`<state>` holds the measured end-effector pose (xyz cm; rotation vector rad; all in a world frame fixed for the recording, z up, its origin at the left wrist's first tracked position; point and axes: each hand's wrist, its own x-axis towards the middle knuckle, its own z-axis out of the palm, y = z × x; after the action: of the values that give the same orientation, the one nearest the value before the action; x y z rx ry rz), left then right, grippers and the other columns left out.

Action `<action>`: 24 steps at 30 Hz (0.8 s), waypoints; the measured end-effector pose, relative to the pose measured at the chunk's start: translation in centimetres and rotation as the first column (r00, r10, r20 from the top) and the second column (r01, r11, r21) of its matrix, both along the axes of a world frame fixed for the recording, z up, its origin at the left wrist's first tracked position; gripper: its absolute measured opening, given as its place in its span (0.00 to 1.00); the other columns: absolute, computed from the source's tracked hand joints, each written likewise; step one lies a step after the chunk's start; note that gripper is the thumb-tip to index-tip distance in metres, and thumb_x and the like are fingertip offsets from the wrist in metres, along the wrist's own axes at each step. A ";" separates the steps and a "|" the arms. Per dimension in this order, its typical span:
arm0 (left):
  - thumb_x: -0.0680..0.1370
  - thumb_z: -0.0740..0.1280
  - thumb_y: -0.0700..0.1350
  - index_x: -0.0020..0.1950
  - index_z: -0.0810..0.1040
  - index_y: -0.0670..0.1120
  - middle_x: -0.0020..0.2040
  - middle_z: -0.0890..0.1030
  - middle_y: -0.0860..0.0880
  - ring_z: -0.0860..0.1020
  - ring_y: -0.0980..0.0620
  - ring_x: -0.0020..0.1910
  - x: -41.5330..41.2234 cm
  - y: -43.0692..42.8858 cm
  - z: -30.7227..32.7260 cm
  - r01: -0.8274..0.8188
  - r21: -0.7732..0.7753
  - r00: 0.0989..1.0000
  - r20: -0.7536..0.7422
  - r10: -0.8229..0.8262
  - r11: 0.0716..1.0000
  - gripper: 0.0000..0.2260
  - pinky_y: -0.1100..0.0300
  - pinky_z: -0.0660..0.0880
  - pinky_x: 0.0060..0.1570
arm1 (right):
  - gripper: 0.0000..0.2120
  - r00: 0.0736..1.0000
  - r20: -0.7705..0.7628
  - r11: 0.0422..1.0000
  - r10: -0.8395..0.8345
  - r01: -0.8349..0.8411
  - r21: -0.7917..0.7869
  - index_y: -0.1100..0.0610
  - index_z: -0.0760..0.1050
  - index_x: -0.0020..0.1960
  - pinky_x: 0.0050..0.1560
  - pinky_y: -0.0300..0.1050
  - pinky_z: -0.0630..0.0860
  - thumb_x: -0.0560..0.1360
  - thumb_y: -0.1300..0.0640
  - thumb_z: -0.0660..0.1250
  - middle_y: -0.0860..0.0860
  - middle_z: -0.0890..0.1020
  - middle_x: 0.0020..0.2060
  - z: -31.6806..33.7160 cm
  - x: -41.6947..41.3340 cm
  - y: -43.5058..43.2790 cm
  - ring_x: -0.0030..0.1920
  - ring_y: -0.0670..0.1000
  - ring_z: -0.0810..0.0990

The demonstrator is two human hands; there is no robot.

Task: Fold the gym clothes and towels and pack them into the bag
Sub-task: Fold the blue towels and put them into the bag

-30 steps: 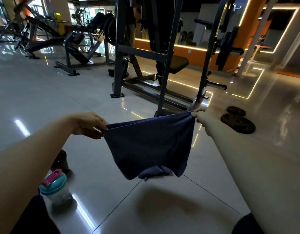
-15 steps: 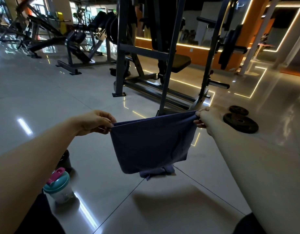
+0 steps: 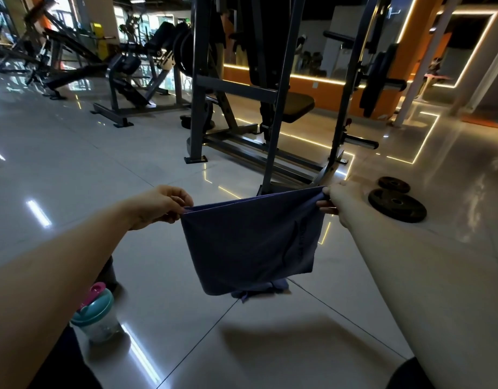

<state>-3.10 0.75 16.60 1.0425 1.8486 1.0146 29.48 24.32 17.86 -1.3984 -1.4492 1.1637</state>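
A corner slipping from either grip could drop the purple-blue garment (image 3: 250, 245) onto the glossy gym floor (image 3: 74, 169) and undo its fold. The loose layer bunched beneath its lower edge may skew the next crease, and a low swing might knock the teal-lidded shaker bottle (image 3: 95, 313) at lower left. No bag is in view. The left hand (image 3: 160, 206) and right hand (image 3: 340, 200) each pinch an upper corner with curled fingers. The fabric hangs taut between them in mid-air, above the floor, with two weight plates (image 3: 396, 204) lying beyond to the right.

No legible text; dark print (image 3: 301, 240) on the purple cloth (image 3: 242, 248) unreadable
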 end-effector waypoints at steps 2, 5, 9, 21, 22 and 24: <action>0.79 0.63 0.29 0.52 0.81 0.37 0.50 0.82 0.38 0.77 0.47 0.41 -0.2 0.2 -0.1 -0.023 0.022 0.999 -0.043 0.024 0.999 0.09 0.57 0.77 0.43 | 0.05 1.000 -0.021 1.000 0.011 -0.011 -0.011 0.56 0.73 0.47 0.39 0.48 0.83 0.80 0.64 0.63 0.59 0.81 0.43 0.1 0.0 0.0 0.36 0.55 0.83; 0.79 0.63 0.29 0.51 0.83 0.37 0.51 0.84 0.38 0.80 0.45 0.46 -0.6 0.2 -0.4 -0.071 0.069 0.993 -0.090 0.077 0.995 0.09 0.55 0.78 0.47 | 0.03 0.999 -0.049 0.999 0.021 -0.023 -0.038 0.58 0.74 0.51 0.33 0.44 0.80 0.80 0.63 0.63 0.59 0.81 0.44 0.2 0.2 0.1 0.34 0.54 0.83; 0.78 0.67 0.31 0.51 0.84 0.37 0.50 0.85 0.39 0.82 0.43 0.52 -0.6 0.2 -0.5 -0.108 0.089 0.988 -0.099 0.116 0.990 0.07 0.54 0.79 0.50 | 0.05 0.998 -0.060 0.997 0.020 -0.025 -0.070 0.60 0.76 0.55 0.29 0.42 0.79 0.80 0.63 0.64 0.60 0.83 0.45 0.1 0.4 0.6 0.31 0.52 0.83; 0.74 0.75 0.37 0.53 0.82 0.43 0.49 0.84 0.44 0.82 0.48 0.49 2.1 0.9 -1.8 0.017 0.016 0.960 -0.281 -0.012 1.000 0.09 0.61 0.76 0.43 | 0.02 0.964 0.111 0.970 0.240 -0.242 0.007 0.59 0.77 0.48 0.32 0.42 0.79 0.79 0.64 0.66 0.61 0.82 0.47 1.6 -0.6 -0.8 0.35 0.54 0.82; 0.75 0.75 0.39 0.53 0.81 0.44 0.49 0.84 0.46 0.82 0.48 0.49 3.1 1.2 -2.3 0.052 -0.008 0.952 -0.301 -0.052 0.999 0.09 0.63 0.75 0.42 | 0.02 0.934 0.191 0.948 0.302 -0.316 0.043 0.59 0.78 0.48 0.34 0.42 0.78 0.79 0.64 0.67 0.60 0.81 0.48 2.0 -1.0 -1.4 0.37 0.54 0.82; 0.75 0.76 0.43 0.56 0.80 0.46 0.49 0.83 0.48 0.81 0.51 0.49 5.3 2.1 -3.1 0.105 -0.040 0.929 -0.352 -0.112 0.994 0.12 0.64 0.75 0.43 | 0.02 0.849 0.343 0.883 0.402 -0.459 0.100 0.61 0.79 0.49 0.35 0.40 0.77 0.79 0.64 0.68 0.57 0.81 0.46 2.8 -1.7 -2.5 0.39 0.53 0.82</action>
<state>2.15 2.82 13.50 1.3710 2.0528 0.7774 27.79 21.80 20.71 -1.1989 -2.1274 1.0715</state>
